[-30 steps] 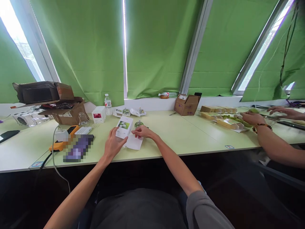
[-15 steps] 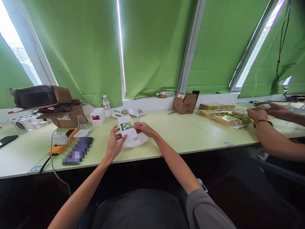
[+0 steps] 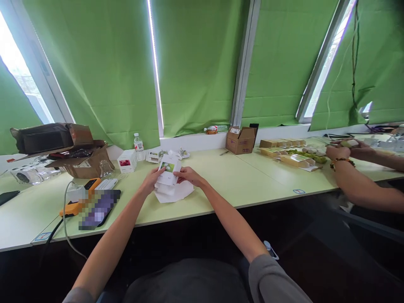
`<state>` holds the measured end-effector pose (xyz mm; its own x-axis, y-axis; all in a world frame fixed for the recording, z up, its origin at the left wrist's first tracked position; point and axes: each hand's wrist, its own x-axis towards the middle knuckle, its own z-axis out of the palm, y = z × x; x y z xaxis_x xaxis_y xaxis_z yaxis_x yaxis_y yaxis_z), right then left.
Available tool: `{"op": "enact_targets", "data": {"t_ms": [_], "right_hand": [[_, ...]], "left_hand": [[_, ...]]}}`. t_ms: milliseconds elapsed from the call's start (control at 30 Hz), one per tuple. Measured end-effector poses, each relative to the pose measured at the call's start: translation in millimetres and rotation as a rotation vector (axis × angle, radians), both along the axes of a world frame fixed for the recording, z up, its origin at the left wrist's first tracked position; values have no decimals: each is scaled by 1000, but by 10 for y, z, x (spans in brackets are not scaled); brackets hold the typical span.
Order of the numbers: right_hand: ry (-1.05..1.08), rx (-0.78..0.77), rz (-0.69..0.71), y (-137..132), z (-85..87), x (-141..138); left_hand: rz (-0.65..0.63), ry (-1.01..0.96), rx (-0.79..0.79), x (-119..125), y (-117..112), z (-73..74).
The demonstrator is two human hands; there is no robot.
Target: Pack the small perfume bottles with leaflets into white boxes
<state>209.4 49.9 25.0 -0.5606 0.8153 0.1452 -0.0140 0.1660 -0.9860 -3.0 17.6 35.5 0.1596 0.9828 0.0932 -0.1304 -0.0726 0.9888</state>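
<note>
A small white box [image 3: 168,171] with a green picture on its front is held between both my hands above the pale green table [image 3: 240,181]. My left hand [image 3: 152,180] grips its left side, fingers closed round it. My right hand [image 3: 187,174] pinches its right edge. Under the box lies a crumpled white sheet of paper [image 3: 173,192]. Behind my hands, near the window sill, sit more small white packets [image 3: 176,154].
At left lie a pixelated dark phone [image 3: 99,207], an orange device [image 3: 75,201] with a cable, open cardboard boxes [image 3: 75,155], a red-and-white box [image 3: 127,161] and a water bottle [image 3: 137,143]. A brown carton [image 3: 240,140] stands mid-back. Another person's hands [image 3: 342,149] handle tan boxes [image 3: 293,158] at right.
The white box has been lifted and turned, now gripped by both hands. My left hand moved right to its side. The paper beneath has opened out. The view tilted up slightly.
</note>
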Motion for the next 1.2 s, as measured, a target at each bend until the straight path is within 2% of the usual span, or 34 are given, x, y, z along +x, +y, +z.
{"op": "enact_targets", "data": {"t_ms": [133,433,633,1000,1200], "right_hand": [[-12,23,-38,-10,-5,8],[-78,-37,16,-24,34,71],[-103,-30,5,4,19,71],[-111,-52,36,-12,42,93],[-110,-37,52,4,28,92]], "left_hand": [[-58,-41,-10,-46,16,-134],[-211,-66,-67,-236,18,-153],[-238,-82,-81,-253,50,-177],[-270,-195,-203,-306,-8,-90],[-259,-185,-198,-285,-23,-93]]}}
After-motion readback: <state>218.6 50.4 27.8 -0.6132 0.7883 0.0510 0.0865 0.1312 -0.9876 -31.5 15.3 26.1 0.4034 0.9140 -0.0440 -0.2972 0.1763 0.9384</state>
